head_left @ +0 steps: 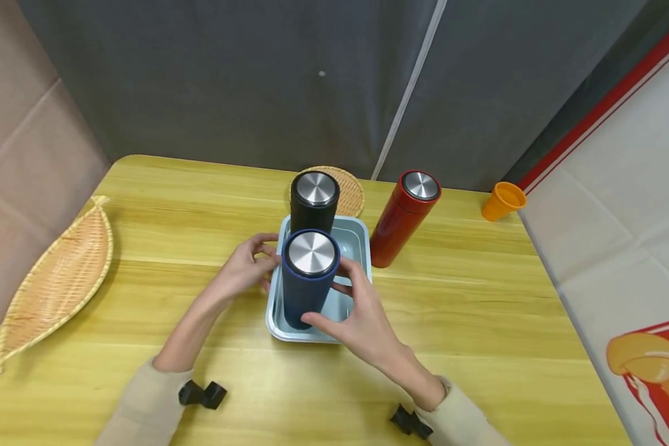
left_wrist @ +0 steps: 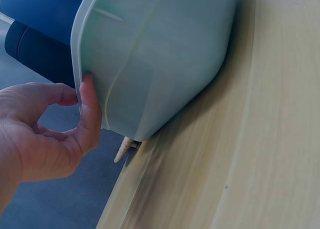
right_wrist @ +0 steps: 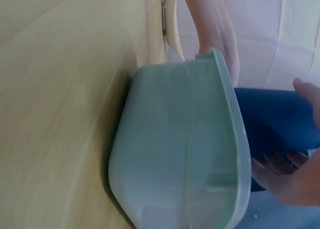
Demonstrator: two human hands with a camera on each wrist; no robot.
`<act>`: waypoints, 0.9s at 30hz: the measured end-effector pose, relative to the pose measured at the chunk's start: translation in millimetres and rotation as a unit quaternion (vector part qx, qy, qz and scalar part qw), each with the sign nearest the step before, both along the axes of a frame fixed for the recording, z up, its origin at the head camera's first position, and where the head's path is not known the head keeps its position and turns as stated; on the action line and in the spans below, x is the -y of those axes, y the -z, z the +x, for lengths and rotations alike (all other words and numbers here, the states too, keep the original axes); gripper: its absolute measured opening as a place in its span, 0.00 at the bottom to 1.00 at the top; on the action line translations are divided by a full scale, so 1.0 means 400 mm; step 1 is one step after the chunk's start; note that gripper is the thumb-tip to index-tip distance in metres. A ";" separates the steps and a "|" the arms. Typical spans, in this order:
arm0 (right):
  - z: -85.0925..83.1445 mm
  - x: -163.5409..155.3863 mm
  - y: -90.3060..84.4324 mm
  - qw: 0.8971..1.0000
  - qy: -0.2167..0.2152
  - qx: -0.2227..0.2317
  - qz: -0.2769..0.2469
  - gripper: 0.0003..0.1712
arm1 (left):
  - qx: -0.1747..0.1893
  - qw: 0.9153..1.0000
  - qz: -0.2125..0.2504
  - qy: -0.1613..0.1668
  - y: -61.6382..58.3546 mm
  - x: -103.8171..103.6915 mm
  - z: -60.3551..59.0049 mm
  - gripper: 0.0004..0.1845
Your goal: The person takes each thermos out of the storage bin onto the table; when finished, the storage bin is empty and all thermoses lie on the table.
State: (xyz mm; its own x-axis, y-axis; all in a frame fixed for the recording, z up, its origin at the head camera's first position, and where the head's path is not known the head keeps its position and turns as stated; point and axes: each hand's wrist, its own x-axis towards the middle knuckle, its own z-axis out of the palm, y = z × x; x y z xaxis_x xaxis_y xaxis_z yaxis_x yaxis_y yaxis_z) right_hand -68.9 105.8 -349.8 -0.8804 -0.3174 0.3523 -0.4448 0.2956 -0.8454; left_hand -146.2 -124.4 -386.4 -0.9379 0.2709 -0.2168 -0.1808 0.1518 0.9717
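Observation:
A dark blue flask (head_left: 306,285) with a steel lid stands upright at the near end of a pale blue tray (head_left: 361,230). Just behind it in the same tray stands a black flask (head_left: 312,214). My right hand (head_left: 362,316) curls round the blue flask, thumb low on its front and fingers on its right side. My left hand (head_left: 245,266) is at the tray's left rim. In the left wrist view its thumb (left_wrist: 90,104) lies on the tray (left_wrist: 160,54) at the rim, fingers curled over toward the blue flask (left_wrist: 45,9). The right wrist view shows the tray (right_wrist: 175,149), the blue flask (right_wrist: 275,114) and my right hand (right_wrist: 295,174).
A red flask (head_left: 404,217) stands on the wooden table right of the tray. A round woven mat (head_left: 350,189) lies behind the tray. An orange cup (head_left: 502,201) sits at the far right edge, and a leaf-shaped woven basket (head_left: 56,279) at the left edge.

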 end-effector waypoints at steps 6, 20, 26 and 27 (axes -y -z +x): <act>-0.004 0.021 0.006 0.999 0.035 0.014 0.023 0.47 | -0.001 1.000 -0.001 0.002 0.001 0.001 0.000 0.29; -0.007 0.028 0.016 0.998 0.053 0.000 0.015 0.44 | 0.000 1.000 -0.001 0.003 0.006 0.002 -0.003 0.29; -0.007 0.015 0.008 0.998 0.060 0.006 -0.001 0.42 | 0.001 1.000 0.005 0.002 0.007 0.002 -0.004 0.29; -0.007 0.012 0.005 0.998 0.061 0.007 -0.002 0.42 | 0.001 1.000 0.006 0.001 0.007 0.002 -0.004 0.29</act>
State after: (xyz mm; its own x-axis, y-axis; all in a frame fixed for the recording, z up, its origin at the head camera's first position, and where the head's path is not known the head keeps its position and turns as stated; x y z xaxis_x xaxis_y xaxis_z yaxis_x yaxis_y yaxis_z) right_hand -71.7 101.1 -351.7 -0.9170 -0.2065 0.3414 -0.3945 0.3427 -0.8526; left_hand -147.8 -125.2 -389.3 -0.9368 0.2760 -0.2151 -0.1822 0.1403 0.9732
